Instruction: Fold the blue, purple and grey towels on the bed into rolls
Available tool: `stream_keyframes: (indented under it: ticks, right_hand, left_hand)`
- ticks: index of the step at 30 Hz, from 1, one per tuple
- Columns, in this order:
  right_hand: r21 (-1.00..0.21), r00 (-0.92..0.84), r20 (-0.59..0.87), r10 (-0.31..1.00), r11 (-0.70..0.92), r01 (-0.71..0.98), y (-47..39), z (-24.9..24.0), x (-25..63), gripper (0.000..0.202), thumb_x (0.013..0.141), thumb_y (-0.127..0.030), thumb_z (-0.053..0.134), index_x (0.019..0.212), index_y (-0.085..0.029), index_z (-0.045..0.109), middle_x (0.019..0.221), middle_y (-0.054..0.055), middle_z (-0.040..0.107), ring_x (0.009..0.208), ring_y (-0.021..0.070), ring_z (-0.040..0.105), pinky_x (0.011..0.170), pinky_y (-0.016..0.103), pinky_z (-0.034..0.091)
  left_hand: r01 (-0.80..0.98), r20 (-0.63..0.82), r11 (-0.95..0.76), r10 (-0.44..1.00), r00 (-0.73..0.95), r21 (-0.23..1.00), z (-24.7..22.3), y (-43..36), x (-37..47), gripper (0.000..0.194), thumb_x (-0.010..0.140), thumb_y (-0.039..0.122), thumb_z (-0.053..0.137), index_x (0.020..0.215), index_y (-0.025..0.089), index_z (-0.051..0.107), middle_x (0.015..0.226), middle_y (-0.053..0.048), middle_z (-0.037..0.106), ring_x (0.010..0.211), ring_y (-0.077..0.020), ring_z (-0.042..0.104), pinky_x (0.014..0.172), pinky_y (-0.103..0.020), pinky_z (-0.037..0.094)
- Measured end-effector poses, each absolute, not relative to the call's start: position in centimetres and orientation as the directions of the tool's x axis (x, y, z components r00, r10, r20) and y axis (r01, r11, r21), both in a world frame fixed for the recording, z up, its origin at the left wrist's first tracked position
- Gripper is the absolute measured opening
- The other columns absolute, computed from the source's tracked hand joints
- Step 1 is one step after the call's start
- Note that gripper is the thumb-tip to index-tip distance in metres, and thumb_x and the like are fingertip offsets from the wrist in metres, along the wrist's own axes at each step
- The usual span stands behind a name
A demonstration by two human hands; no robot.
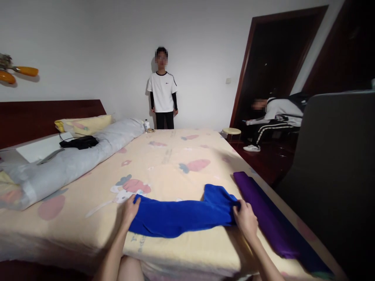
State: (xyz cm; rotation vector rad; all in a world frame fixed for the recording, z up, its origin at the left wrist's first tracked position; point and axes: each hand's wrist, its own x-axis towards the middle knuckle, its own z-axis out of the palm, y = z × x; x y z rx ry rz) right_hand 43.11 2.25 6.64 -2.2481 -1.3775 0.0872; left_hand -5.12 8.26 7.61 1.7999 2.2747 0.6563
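Across the near part of the bed (165, 175): the blue cloth (181, 218) lies lengthwise in front of you, its long lower side just in from the near edge.
Blue cloth's outline: longer than it is deep, with a flap standing out from the upper side near your right hand (246, 220).
Left grip: your left hand (131, 210) pinches the upper left corner between thumb and fingers.
Right grip: your right hand has its fingers closed on the right end; you cannot tell from here whether that end is lifted off the sheet.
Right side: a purple folded cloth (269, 222) and a dark blue folded cloth (290, 230) run side by side along the bed's right edge, leaving you only a narrow gap beside your right hand.
Left side: a grey roll (88, 156) follows the headboard (49, 117), well apart from your left hand.
Room ahead: the patterned sheet stretches from the blue cloth to the far edge, your widest space.
Past the bed: a person (162, 91) stands by the wall; a stool (231, 131) sits near the far right corner.
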Motion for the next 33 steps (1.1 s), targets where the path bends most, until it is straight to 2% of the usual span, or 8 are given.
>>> stream_keyframes:
  ticks: [6,8,10,12,16,23,29,33]
  right_hand:
    - [-0.166,0.443,-0.122,0.888,-0.458,0.873,-1.1,6.3,46.8,0.031,0.091,-0.036,0.04,0.104,-0.015,0.06,0.098,0.014,0.064,0.086,0.0312,0.068,0.068,0.039,0.048]
    - [-0.091,0.445,-0.04,0.895,-0.447,0.89,-1.0,6.7,47.0,0.035,0.091,-0.04,0.042,0.102,-0.014,0.062,0.101,0.018,0.062,0.091,0.0348,0.066,0.068,0.041,0.049]
    - [-0.038,0.415,0.167,0.894,-0.415,0.909,0.2,7.3,46.9,0.037,0.092,-0.039,0.039,0.105,-0.013,0.062,0.111,0.023,0.059,0.1,0.0386,0.063,0.072,0.046,0.049]
    - [-0.119,0.304,0.298,0.905,-0.281,0.952,2.3,7.6,46.5,0.038,0.093,-0.032,0.034,0.111,-0.013,0.061,0.124,0.023,0.056,0.108,0.0376,0.06,0.081,0.048,0.048]
    - [-0.388,0.095,0.236,0.967,0.004,0.922,7.8,6.6,45.5,0.035,0.091,-0.021,0.038,0.117,-0.017,0.061,0.127,0.013,0.062,0.115,0.0225,0.059,0.097,0.033,0.044]
    - [-0.43,0.209,0.084,0.974,-0.153,0.89,12.6,3.6,45.3,0.044,0.087,-0.02,0.051,0.129,-0.011,0.054,0.127,0.021,0.06,0.107,0.027,0.064,0.091,0.039,0.047]
    - [-0.503,0.215,-0.058,0.975,-0.215,0.837,14.4,4.2,47.1,0.013,0.082,-0.024,0.066,0.092,-0.014,0.067,0.092,0.004,0.071,0.085,0.0159,0.066,0.081,0.034,0.052]
    - [-0.559,0.309,-0.039,0.95,-0.277,0.782,14.8,5.4,48.7,0.011,0.072,-0.019,0.07,0.083,-0.018,0.069,0.081,0.003,0.071,0.079,0.0173,0.066,0.073,0.029,0.05]
  left_hand:
    - [0.883,0.115,0.246,0.942,-0.315,0.401,6.6,8.0,-8.8,0.034,0.092,0.031,0.045,0.118,0.015,0.061,0.125,-0.015,0.066,0.118,-0.0261,0.06,0.095,-0.031,0.044]
    - [0.893,0.077,0.226,0.958,-0.276,0.389,5.9,8.4,-9.0,0.03,0.087,0.027,0.053,0.113,0.017,0.064,0.119,-0.013,0.07,0.114,-0.0257,0.063,0.094,-0.031,0.045]
    - [0.902,0.041,0.203,0.971,-0.236,0.381,5.5,9.1,-8.9,0.033,0.079,0.02,0.06,0.111,0.016,0.064,0.118,-0.012,0.07,0.113,-0.0256,0.063,0.094,-0.03,0.044]
    - [0.907,0.019,0.181,0.979,-0.203,0.381,5.2,9.9,-8.7,0.042,0.071,0.013,0.062,0.113,0.016,0.063,0.122,-0.013,0.068,0.117,-0.025,0.06,0.095,-0.028,0.042]
    - [0.899,-0.024,0.139,0.99,-0.142,0.415,5.3,11.3,-8.5,0.028,0.072,0.013,0.057,0.098,0.016,0.066,0.108,-0.009,0.073,0.108,-0.0242,0.064,0.086,-0.026,0.044]
    - [0.864,-0.044,0.041,0.999,-0.022,0.501,6.4,11.9,-10.2,0.009,0.072,0.026,0.055,0.069,0.02,0.061,0.076,0.0,0.07,0.085,-0.0205,0.065,0.071,-0.023,0.043]
    - [0.872,-0.136,0.058,0.991,0.01,0.486,7.5,11.6,-12.6,0.025,0.058,0.031,0.062,0.047,0.021,0.042,0.046,0.007,0.043,0.059,-0.0163,0.052,0.056,-0.024,0.034]
    - [0.868,-0.151,0.056,0.988,0.022,0.493,8.2,11.1,-13.6,0.018,0.057,0.029,0.062,0.049,0.02,0.048,0.047,0.007,0.045,0.059,-0.0154,0.051,0.057,-0.023,0.034]
